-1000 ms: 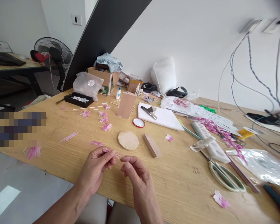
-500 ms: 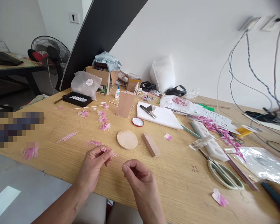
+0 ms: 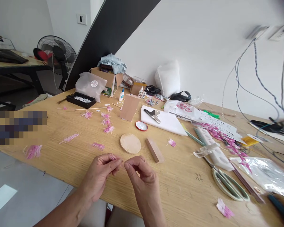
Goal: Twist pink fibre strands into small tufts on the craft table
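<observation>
Pink strands (image 3: 112,156) above table (image 3: 180,176), pinched by left hand (image 3: 99,176). Black tray (image 3: 81,103) holds white pieces (image 3: 82,99); cardboard box (image 3: 100,76) topped with blue cloth (image 3: 115,62). Right hand (image 3: 144,181) beside left, thumb and forefinger together; cannot tell if strand between.

Wood-top table (image 3: 180,176) w/ lots on it: round wooden disc (image 3: 130,143) beside a wooden block (image 3: 154,150), red-rimmed lid (image 3: 141,126) nr a white pad (image 3: 163,121) w/ a metal clip (image 3: 152,115) on top, pink thread bundles to the L, green-handled scissors (image 3: 229,185) to the R.
</observation>
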`<state>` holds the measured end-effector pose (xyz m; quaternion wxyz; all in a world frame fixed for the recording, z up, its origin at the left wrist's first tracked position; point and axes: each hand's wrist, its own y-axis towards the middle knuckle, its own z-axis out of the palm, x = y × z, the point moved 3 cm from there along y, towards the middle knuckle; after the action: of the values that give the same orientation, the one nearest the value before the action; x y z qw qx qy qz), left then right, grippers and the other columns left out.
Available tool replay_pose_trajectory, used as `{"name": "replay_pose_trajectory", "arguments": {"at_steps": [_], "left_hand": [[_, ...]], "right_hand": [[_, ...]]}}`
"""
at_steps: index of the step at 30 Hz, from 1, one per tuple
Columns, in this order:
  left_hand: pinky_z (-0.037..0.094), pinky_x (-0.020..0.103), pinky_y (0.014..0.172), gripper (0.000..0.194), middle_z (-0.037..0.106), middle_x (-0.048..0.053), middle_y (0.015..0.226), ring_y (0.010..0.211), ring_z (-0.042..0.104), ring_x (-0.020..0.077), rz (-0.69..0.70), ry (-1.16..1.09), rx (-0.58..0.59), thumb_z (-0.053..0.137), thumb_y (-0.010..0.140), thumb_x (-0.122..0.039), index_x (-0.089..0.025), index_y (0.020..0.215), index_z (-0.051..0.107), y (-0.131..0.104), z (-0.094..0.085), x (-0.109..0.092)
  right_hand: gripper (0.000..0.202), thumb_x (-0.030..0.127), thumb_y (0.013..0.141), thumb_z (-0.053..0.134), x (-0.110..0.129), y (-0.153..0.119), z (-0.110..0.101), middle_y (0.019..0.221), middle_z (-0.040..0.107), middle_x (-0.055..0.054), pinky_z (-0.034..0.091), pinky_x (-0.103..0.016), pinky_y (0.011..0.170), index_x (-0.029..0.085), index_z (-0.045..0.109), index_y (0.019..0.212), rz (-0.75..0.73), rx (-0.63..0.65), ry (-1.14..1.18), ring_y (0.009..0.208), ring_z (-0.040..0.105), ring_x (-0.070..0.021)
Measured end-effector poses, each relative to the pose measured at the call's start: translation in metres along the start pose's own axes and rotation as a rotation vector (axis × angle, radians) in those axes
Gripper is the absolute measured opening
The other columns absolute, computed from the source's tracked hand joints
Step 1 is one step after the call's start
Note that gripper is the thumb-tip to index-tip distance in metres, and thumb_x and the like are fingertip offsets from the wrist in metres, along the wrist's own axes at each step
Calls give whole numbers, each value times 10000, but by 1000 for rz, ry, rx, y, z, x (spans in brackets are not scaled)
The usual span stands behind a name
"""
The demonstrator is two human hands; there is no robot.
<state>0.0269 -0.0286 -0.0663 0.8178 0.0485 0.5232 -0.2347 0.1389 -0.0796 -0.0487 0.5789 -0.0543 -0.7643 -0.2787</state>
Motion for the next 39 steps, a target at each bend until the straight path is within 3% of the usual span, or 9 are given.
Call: {"name": "replay_pose_trajectory", "arguments": {"at_steps": [8,19,24,29,33,36,39], "left_hand": [[340,184,514,193,531,-21,566,540,409,80,-53,-77,-20,761,605,-283,-139,573,636,0,-1,4],[353,171,531,160,501,-37,557,537,406,69,-63,-86,18,754,628,-239,-147,576,633,0,-2,6],[353,186,550,164,490,-36,567,548,402,79,-50,-65,13,741,642,-257,-154,584,627,-1,-2,6],[349,193,587,169,443,-40,618,598,396,94,80,49,18,699,682,-237,-170,552,613,-1,-1,0],[371,210,685,138,467,-10,756,742,448,130,185,169,35,664,712,-233,-182,585,661,-3,1,-5],[375,210,649,166,455,-6,794,723,443,127,161,161,29,662,711,-244,-173,562,642,-4,1,-5],[367,206,664,213,441,-11,760,726,435,125,137,132,32,664,710,-240,-158,525,599,-6,3,-3]], "right_hand": [[157,210,741,580,-5,-3,0,580,533,19,378,-236,519,202,587,585,-34,-22,-89,548,464,-118],[162,201,726,582,-6,-4,1,566,545,17,392,-237,513,204,594,564,25,52,-95,537,479,-120],[100,295,713,606,-2,-3,-6,706,620,-26,424,-280,583,197,628,715,131,54,-118,633,547,-161],[211,372,717,612,1,-5,-6,875,668,-60,454,-314,703,207,637,847,270,37,158,795,596,-199],[179,360,707,639,1,-5,6,739,658,-9,445,-263,685,214,658,809,394,163,442,726,585,-156],[205,374,729,617,-1,-7,13,628,603,4,402,-232,626,179,677,713,453,274,469,615,513,-117],[263,395,718,623,-6,-9,13,547,541,21,354,-217,564,163,630,594,503,280,464,536,433,-94]]}}
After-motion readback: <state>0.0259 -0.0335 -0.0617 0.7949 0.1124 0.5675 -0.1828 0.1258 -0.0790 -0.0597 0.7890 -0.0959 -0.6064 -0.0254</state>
